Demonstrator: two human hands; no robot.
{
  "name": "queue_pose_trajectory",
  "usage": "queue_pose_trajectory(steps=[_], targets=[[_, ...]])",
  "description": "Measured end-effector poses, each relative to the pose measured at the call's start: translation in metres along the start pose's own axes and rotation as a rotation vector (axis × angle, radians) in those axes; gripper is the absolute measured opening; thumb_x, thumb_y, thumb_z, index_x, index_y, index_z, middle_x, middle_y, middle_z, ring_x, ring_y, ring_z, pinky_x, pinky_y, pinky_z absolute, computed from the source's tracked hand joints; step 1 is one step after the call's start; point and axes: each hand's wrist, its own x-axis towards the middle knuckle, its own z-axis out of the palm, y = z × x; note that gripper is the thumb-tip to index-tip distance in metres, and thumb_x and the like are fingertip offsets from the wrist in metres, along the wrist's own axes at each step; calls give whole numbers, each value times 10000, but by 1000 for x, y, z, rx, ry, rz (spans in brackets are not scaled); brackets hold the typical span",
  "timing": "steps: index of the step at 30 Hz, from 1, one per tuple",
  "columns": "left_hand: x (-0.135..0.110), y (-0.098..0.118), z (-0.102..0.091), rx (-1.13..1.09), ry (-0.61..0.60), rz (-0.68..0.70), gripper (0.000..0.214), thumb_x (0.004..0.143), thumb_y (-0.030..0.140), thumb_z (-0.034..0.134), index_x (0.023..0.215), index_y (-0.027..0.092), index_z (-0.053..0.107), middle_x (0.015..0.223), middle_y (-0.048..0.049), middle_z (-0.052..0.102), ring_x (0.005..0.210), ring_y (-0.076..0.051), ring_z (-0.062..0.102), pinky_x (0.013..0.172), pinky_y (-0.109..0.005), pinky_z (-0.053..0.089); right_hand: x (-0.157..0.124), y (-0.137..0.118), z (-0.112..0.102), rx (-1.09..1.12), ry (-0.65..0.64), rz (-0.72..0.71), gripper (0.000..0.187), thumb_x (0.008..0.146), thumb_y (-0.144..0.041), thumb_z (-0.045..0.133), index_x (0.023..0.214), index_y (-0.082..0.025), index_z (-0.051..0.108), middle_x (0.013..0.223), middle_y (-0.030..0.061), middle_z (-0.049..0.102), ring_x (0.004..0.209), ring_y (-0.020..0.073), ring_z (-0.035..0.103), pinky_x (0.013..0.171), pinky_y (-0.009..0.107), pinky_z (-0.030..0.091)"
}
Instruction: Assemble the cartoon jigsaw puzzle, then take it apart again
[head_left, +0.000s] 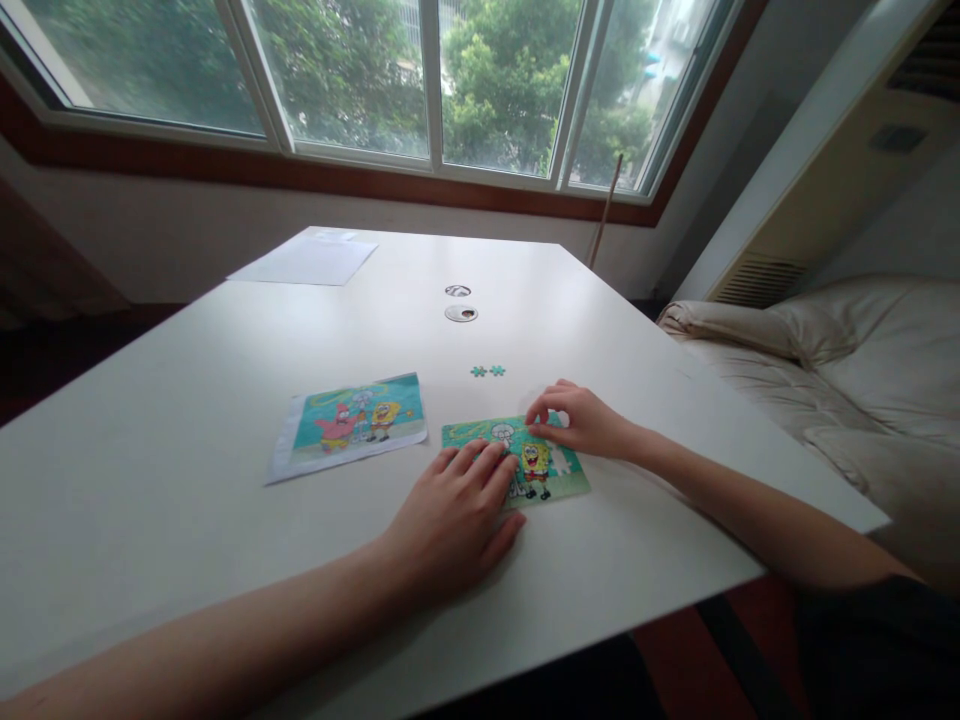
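A cartoon jigsaw puzzle (536, 460) lies on the white table, with a white gap (561, 460) on its right side. Flat across the puzzle's left part rests my left hand (457, 505), fingers stretched out, covering some of the picture. My right hand (576, 418) is at the puzzle's upper edge, thumb and forefinger pinched together at its surface; whatever is between them is hidden. Two loose green puzzle pieces (488, 371) lie beyond the puzzle. To the left is a printed sheet (356, 420) with a similar cartoon picture.
Two small round items (460, 313) lie farther back on the white table (187, 400). White paper (307, 262) rests at the far left corner. A stick (606, 212) leans behind the table below the window. A cream leather sofa (862, 370) stands at the right.
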Motion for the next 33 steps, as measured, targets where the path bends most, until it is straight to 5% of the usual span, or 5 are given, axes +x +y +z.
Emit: queue_pose_trajectory(steps=[18,33], targets=[[0,1,0,-4,-7,-8,456,883,400,387,1264,156,445,1295,-133,472,1179,-309,410,954,-484,353,-1,1,-13,0,-144,-115,194,848,-288,538,835,-169,691,757,65,638,732,148,523,701,266,425],[0,2,-1,9,6,-30,433,876,401,400,1237,170,467,1283,-117,494,1171,-298,438,953,-483,368,77,53,12,-73,23,162,239,773,-265,592,961,-145,678,844,51,647,633,94,514,667,230,418]])
